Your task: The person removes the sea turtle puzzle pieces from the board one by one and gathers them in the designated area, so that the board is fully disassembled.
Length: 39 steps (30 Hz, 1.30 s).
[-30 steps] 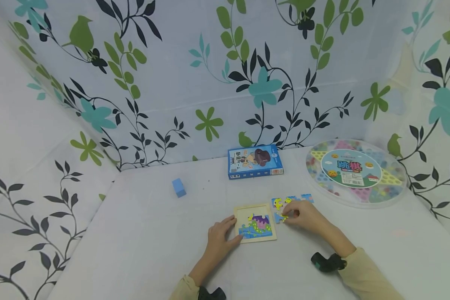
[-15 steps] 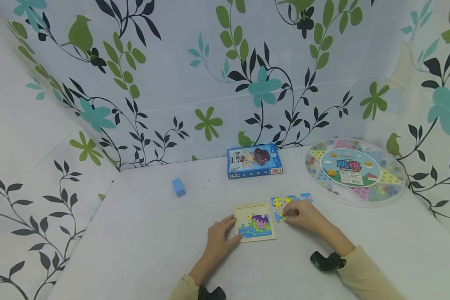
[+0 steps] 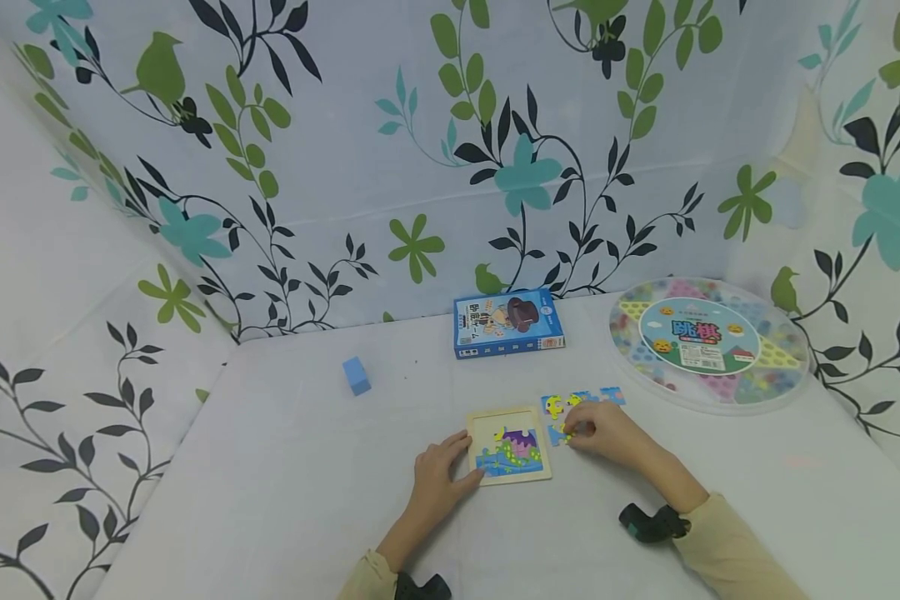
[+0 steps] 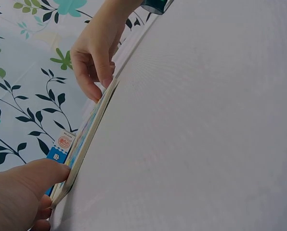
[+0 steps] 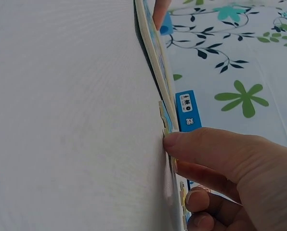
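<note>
Puzzle tray (image 3: 483,429) of pale wood, square with a raised rim, lies flat on the white table covering (image 3: 270,467), slightly turned. Its lower part carries a fitted picture (image 3: 516,454) in purple, pink, green and blue; bare wood shows along the top and upper left inside the rim.

Left hand (image 3: 437,479) grips the tray at its left side: fingers at the edge, thumb bent in over the near rim, a moderate spread between them. The left wrist view confirms the thumb resting on the wood.

Right hand (image 3: 607,429), to the right of the tray, is nearly closed, thumb and forefinger pinching a small blue-and-yellow cardboard jigsaw piece (image 5: 171,149); the fingers hide much of it. Other loose jigsaw pieces (image 3: 552,406), flat and mainly blue and yellow, lie around this hand, just right of the tray and beyond its upper right corner.

Beyond the tray lies a blue rectangular game box (image 3: 508,323) with a brown hat printed on its lid. Farther right of the tray is a round, transparent-edged board game case (image 3: 780,362) with multicoloured contents. Left of and beyond the tray sits a small blue block (image 3: 357,377).
</note>
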Each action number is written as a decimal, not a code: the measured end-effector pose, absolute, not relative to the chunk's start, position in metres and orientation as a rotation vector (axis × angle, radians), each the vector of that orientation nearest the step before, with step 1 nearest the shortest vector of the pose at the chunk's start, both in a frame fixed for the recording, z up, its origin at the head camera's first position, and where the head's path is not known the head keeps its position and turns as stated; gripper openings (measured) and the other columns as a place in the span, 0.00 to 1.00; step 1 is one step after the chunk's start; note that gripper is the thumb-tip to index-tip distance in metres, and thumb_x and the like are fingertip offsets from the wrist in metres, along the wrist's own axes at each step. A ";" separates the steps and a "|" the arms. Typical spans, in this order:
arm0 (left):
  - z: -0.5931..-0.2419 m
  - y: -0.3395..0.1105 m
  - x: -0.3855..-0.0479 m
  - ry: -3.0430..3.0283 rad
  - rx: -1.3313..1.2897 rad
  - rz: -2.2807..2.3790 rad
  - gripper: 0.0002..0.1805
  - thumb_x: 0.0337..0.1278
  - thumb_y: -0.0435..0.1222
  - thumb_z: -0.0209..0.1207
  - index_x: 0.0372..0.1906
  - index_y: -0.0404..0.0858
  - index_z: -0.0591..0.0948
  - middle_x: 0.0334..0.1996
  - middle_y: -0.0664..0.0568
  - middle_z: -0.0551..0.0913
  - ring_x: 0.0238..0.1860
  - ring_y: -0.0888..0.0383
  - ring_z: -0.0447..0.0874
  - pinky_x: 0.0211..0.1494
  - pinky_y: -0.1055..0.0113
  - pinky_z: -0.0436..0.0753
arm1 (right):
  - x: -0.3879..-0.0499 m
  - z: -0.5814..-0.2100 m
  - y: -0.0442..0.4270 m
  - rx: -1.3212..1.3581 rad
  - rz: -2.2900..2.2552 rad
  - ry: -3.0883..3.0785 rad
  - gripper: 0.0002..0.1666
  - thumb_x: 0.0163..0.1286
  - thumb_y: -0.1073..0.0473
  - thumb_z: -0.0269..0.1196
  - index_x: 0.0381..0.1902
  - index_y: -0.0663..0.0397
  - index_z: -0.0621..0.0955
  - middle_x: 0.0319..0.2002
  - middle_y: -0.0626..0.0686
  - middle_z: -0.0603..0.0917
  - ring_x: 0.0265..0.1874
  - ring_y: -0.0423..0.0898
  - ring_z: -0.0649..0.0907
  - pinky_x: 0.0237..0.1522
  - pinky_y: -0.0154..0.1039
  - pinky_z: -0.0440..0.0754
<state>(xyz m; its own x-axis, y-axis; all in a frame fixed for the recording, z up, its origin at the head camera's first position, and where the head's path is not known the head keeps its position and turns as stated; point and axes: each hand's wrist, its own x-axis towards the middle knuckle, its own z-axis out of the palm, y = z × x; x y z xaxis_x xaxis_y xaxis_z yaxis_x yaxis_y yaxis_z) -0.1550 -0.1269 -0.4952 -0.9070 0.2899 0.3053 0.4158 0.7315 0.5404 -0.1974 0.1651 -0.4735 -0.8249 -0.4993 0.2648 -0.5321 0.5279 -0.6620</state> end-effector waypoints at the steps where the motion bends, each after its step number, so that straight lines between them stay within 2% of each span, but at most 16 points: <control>1: -0.495 -0.127 -0.155 -2.736 -0.564 -0.926 0.26 0.46 0.43 0.63 0.52 0.35 0.75 0.55 0.49 0.73 0.43 0.54 0.71 0.43 0.55 0.62 | -0.197 -0.474 0.165 0.914 1.195 -2.712 0.08 0.49 0.70 0.65 0.27 0.54 0.82 0.30 0.46 0.81 0.26 0.39 0.73 0.27 0.34 0.71; 19: -0.496 -0.128 -0.156 -2.733 -0.565 -0.911 0.26 0.46 0.43 0.63 0.52 0.35 0.76 0.54 0.49 0.74 0.39 0.56 0.69 0.41 0.57 0.62 | -0.199 -0.475 0.165 0.891 1.177 -2.760 0.07 0.50 0.69 0.64 0.26 0.52 0.82 0.31 0.44 0.78 0.30 0.41 0.74 0.30 0.35 0.72; 25: -0.496 -0.127 -0.156 -2.753 -0.551 -0.920 0.27 0.47 0.44 0.63 0.53 0.36 0.75 0.55 0.50 0.73 0.40 0.57 0.69 0.42 0.57 0.62 | -0.199 -0.471 0.163 0.824 1.130 -2.596 0.09 0.50 0.69 0.66 0.31 0.56 0.81 0.37 0.47 0.77 0.24 0.37 0.70 0.25 0.32 0.70; 39: -0.497 -0.127 -0.155 -2.686 -0.587 -0.916 0.26 0.46 0.43 0.63 0.51 0.34 0.76 0.53 0.48 0.74 0.36 0.58 0.68 0.40 0.57 0.63 | -0.200 -0.458 0.151 0.812 1.126 -2.432 0.15 0.49 0.67 0.68 0.37 0.61 0.80 0.36 0.50 0.79 0.19 0.33 0.67 0.20 0.30 0.68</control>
